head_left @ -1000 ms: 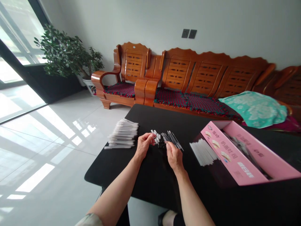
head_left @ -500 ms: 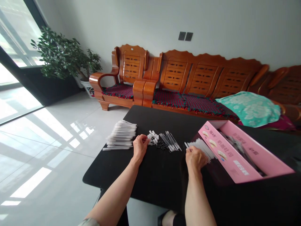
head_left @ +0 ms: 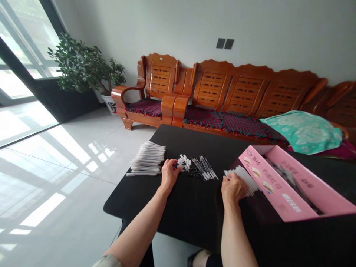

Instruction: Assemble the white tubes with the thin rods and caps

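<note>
My left hand (head_left: 169,175) is at the left edge of a pile of small white plastic pieces (head_left: 183,161), its thumb and index finger closed around one of them. Just left of it lies a broad row of white pen-like sticks (head_left: 147,159) with dark ends. My right hand (head_left: 233,187) rests over a heap of white plastic tubes (head_left: 249,181), fingers bent and pinched at the near-left ends; what lies under the palm is hidden. Between the hands are small black pieces (head_left: 196,172) and a bunch of thin pen refills (head_left: 205,168).
All this lies on a black table (head_left: 191,207). A pink open box (head_left: 271,185) with dark grey contents stands at the right, beside the tubes. Behind the table are a wooden bench (head_left: 217,89) and a turquoise cloth (head_left: 306,131). A potted plant (head_left: 83,66) stands at the back left.
The view has shifted slightly left, so everything appears further right. My left hand has moved in against the white pieces. My right hand stays at the tubes.
</note>
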A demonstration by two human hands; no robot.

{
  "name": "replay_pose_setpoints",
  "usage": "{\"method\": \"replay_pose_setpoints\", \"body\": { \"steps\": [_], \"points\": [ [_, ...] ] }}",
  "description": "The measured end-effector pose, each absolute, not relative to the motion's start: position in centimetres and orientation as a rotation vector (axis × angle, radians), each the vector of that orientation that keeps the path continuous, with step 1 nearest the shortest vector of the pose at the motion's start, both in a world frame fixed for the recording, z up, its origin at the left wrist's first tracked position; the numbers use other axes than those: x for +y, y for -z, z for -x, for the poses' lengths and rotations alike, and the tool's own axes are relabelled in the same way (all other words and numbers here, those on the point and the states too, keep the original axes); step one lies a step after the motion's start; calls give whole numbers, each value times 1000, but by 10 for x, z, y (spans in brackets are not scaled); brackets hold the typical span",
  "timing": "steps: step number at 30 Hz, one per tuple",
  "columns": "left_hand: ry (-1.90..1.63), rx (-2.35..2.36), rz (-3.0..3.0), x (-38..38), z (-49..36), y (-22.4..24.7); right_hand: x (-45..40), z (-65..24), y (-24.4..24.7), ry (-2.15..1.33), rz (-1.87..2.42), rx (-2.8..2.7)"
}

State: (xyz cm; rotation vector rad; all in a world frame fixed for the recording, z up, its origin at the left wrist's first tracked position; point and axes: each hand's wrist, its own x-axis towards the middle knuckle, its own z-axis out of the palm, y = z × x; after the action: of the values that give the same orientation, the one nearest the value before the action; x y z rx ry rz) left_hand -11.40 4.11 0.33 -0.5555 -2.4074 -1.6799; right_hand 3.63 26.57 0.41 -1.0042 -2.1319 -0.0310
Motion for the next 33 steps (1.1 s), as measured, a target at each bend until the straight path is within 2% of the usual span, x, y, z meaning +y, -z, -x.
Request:
{"method": "replay_pose_setpoints", "body": {
  "steps": [10, 23, 28, 33],
  "points": [
    [1598, -2515, 647, 24, 106, -23, 253, -29, -4, -34, 886, -2116],
    [653, -2784, 640, -84, 105, -25, 259, -24, 7, -4, 806, -2019],
    [681, -2823, 766, -83, 100, -25, 259, -24, 5, -13, 777, -2002],
    [876, -2773, 1068, -59, 84, -32, 246, -19, -2, -132, 624, -1997]
  ]
}}
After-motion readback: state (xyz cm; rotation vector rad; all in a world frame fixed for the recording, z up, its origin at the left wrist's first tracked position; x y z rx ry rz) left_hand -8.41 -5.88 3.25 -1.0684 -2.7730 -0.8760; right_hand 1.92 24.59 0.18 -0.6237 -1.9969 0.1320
